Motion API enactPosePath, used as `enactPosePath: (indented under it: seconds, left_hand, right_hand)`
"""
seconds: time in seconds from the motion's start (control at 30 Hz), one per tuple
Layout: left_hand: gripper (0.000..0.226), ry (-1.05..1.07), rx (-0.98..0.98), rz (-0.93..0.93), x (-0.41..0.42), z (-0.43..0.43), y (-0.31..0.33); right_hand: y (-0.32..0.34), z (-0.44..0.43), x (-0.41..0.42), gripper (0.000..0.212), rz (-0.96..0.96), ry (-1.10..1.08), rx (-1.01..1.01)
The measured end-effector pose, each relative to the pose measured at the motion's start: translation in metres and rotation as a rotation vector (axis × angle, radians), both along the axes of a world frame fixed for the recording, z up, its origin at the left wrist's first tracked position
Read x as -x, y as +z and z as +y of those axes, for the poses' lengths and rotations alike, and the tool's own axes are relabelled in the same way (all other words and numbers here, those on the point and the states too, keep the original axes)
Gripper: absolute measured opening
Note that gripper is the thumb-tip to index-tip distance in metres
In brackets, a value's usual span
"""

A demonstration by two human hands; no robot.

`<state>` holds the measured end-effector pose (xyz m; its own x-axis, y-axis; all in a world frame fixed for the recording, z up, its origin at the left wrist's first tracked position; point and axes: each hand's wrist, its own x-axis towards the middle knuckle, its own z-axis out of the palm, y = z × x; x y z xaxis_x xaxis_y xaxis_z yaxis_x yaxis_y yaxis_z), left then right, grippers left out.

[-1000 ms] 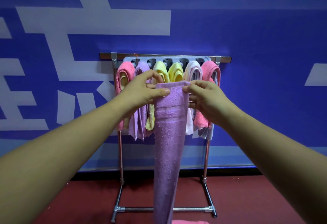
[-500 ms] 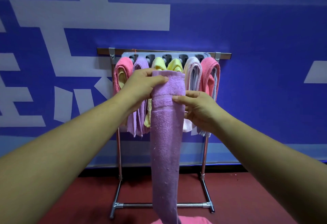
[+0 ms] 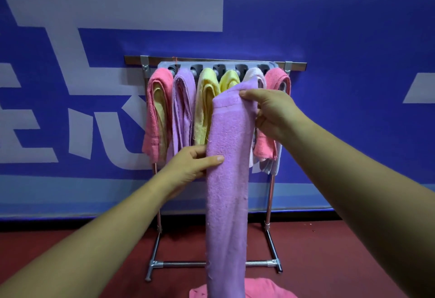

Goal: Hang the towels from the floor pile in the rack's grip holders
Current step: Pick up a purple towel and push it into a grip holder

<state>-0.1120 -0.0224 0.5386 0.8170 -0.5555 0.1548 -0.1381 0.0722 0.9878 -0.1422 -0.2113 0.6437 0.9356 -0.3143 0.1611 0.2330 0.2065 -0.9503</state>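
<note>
The right hand (image 3: 270,111) pinched the top edge of the purple towel (image 3: 227,180), thumb on the near face and fingers curled behind, just in front of the rack (image 3: 297,65) and its grip holders (image 3: 219,65). The left hand (image 3: 188,165), lower and in front of the rack's hung towels (image 3: 183,109), gripped the towel's left edge, thumb across its front. Both forearms reached forward, the right higher. The towel hung upright, long axis vertical, its lower end dropping past the rack's base bar beside a pink towel (image 3: 266,289) on the floor.
</note>
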Motion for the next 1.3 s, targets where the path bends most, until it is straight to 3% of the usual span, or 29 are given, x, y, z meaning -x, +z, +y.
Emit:
enactPosePath:
  seconds: [0.17,0.27,0.5,0.57,0.67,0.77,0.9,0.97,1.13,1.3]
  left_hand:
    - [0.021,-0.019,0.207,0.117,0.007,-0.018,0.012]
    - [0.022,-0.058,0.298,0.153,0.006,-0.026,0.028]
    - [0.015,0.052,0.408,0.197,-0.005,-0.033,0.061]
    - [0.015,0.093,0.384,0.209,-0.008,-0.032,0.067]
    - [0.021,0.137,0.358,0.238,-0.011,-0.032,0.069]
    - [0.027,0.104,0.333,0.269,-0.005,-0.037,0.068]
    - [0.051,-0.084,0.050,0.172,0.002,-0.041,0.048]
    - [0.052,-0.109,-0.055,0.084,0.000,-0.043,0.032]
    - [0.034,0.028,0.060,0.087,-0.010,-0.048,0.025]
    - [0.026,0.069,0.227,0.147,-0.010,-0.059,0.044]
  right_hand:
    - [-0.023,-0.006,-0.004,0.007,0.202,0.124,-0.083]
    - [-0.041,-0.010,0.002,0.028,0.333,0.259,-0.044]
    - [-0.069,-0.020,0.018,0.055,0.325,0.491,-0.002]
    - [-0.068,-0.023,0.022,0.049,0.271,0.525,0.000]
    - [-0.065,-0.024,0.022,0.014,0.164,0.449,0.067]
    - [-0.060,-0.025,0.019,0.026,0.069,0.313,0.079]
    - [-0.043,-0.026,0.015,0.012,-0.010,0.190,-0.011]
    - [-0.038,-0.026,0.013,0.010,0.009,0.124,-0.018]
    - [-0.032,-0.033,0.010,0.009,0.034,0.073,-0.041]
    - [-0.039,-0.038,0.018,0.025,0.147,0.234,-0.028]
